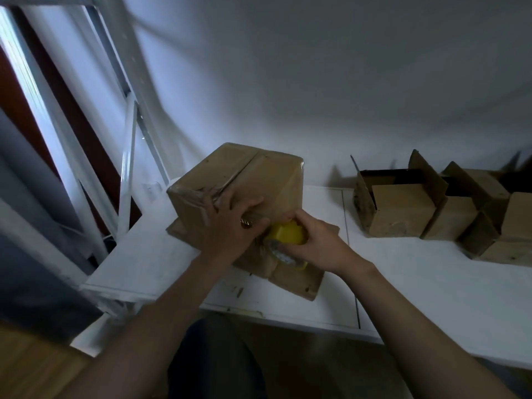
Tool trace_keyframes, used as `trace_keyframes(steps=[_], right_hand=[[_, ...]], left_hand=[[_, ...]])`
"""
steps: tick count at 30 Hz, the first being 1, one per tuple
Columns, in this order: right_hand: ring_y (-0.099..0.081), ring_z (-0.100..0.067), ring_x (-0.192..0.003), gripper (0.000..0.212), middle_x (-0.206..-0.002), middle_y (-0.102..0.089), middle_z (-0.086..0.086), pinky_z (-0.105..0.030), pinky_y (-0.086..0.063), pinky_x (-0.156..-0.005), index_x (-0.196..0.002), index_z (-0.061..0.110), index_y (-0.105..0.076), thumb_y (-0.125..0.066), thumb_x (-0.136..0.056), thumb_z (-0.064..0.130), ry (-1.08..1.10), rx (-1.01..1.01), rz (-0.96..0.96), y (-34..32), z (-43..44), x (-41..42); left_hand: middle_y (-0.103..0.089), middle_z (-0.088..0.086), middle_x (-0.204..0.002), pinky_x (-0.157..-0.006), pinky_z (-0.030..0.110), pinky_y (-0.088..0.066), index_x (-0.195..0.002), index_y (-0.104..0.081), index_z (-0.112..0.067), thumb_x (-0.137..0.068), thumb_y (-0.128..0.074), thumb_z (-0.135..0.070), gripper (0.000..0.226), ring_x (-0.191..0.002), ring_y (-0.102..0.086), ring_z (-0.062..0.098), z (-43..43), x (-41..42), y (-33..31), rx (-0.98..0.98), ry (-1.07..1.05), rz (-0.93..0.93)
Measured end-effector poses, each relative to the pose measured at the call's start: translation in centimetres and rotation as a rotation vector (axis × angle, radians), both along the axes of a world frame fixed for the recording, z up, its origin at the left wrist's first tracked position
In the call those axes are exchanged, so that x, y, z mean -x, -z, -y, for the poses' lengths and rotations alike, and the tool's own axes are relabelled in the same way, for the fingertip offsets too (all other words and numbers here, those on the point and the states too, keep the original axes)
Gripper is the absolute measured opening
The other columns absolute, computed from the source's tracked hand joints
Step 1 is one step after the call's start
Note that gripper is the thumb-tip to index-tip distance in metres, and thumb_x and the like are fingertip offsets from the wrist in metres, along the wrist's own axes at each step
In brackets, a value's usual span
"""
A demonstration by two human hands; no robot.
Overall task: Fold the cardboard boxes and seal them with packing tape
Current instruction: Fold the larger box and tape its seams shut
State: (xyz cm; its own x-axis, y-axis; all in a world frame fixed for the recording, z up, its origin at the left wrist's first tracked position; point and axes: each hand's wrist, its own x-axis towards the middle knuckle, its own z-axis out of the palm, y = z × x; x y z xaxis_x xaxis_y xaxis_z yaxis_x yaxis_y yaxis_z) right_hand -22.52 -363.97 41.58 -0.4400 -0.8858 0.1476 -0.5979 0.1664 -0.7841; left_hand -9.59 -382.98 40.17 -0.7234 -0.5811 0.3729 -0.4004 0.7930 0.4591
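Desk point(431, 283): a white surface spread beneath both hands and carrying all the cardboard.
Open boxes point(403, 208): a row set well to the right of the right fingers, flaps raised, not yet sealed.
Closed box point(259, 174): the one being worked on, placed directly under and beyond the left fingers; its top flaps are met at a centre seam point(244, 168) that is already covered by glossy tape.
Flat cardboard point(299, 283): seen under the closed box and below both hands; whether it is this box's own spread flaps or a separate sheet cannot be told.
Left hand point(230, 228): laid on the near face of the closed box, its fingers point(250, 205) stretched up toward the top edge and pressed flat, nothing being gripped.
Right hand point(319, 243): wrapped round the yellow tape dispenser, fingers curled tight on it.
Tape dispenser point(288, 234): held against the box's near face, just right of the left fingers, with the tape roll point(280, 253) below it.
Step in hand: judged to be the end of the seam strip, being run down the near face.
Next move: the strip would need to be cut at the dispenser and smoothed down by the left fingers while the box is kept steady.
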Motion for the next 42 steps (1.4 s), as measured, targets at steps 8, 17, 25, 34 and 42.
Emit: trace_keyframes(steps=[8, 17, 25, 34, 42], right_hand=[[-0.055, 0.003, -0.099, 0.057, -0.108, -0.057, 0.023, -0.025, -0.051, -0.078, -0.113, 0.046, -0.052, -0.09, -0.07, 0.044, 0.057, -0.019, 0.028, 0.8, -2.3, -1.0], [-0.05, 0.008, -0.098, 0.06, -0.108, -0.053, 0.027, -0.012, -0.042, -0.077, -0.116, 0.04, -0.049, -0.089, -0.072, 0.041, 0.089, -0.006, -0.048, 1.2, -2.9, -3.0], [-0.048, 0.008, -0.099, 0.061, -0.113, -0.054, 0.024, -0.006, -0.037, -0.076, -0.126, 0.04, -0.052, -0.086, -0.076, 0.044, 0.095, 0.029, -0.124, 0.4, -0.6, -4.3], [-0.056, -0.001, -0.1, 0.061, -0.114, -0.063, 0.016, -0.021, -0.049, -0.082, -0.131, 0.036, -0.056, -0.084, -0.077, 0.045, 0.114, -0.002, -0.092, 1.0, 1.5, -6.6], [-0.051, 0.002, -0.08, 0.056, -0.102, -0.059, 0.017, -0.007, -0.036, -0.061, -0.129, 0.033, -0.06, -0.082, -0.079, 0.048, 0.127, -0.126, -0.13, 0.4, 1.9, -6.8]], left_hand=[[-0.046, -0.013, -0.151, -0.113, 0.036, -0.02, -0.126, -0.065, -0.037, -0.077, -0.077, -0.054, 0.054, -0.151, -0.015, 0.024, -0.1, -0.4, 0.6, -0.052, 0.173, -0.146], [-0.055, -0.005, -0.146, -0.119, 0.043, -0.031, -0.124, -0.068, -0.023, -0.081, -0.073, -0.051, 0.052, -0.149, -0.031, 0.022, 2.4, 0.8, 0.4, -0.013, 0.548, -0.182], [-0.057, -0.006, -0.144, -0.118, 0.044, -0.036, -0.128, -0.067, -0.025, -0.079, -0.078, -0.049, 0.056, -0.146, -0.037, 0.015, 5.8, 1.0, -1.2, -0.105, 0.645, -0.132], [-0.056, -0.012, -0.144, -0.119, 0.051, -0.033, -0.13, -0.064, -0.026, -0.078, -0.076, -0.056, 0.061, -0.148, -0.034, 0.019, 7.3, -0.8, -0.1, -0.151, 0.61, -0.178], [-0.057, -0.006, -0.145, -0.118, 0.054, -0.032, -0.131, -0.065, -0.023, -0.077, -0.084, -0.04, 0.059, -0.148, -0.033, 0.02, 7.5, -0.9, 0.6, -0.141, 0.607, -0.187]])
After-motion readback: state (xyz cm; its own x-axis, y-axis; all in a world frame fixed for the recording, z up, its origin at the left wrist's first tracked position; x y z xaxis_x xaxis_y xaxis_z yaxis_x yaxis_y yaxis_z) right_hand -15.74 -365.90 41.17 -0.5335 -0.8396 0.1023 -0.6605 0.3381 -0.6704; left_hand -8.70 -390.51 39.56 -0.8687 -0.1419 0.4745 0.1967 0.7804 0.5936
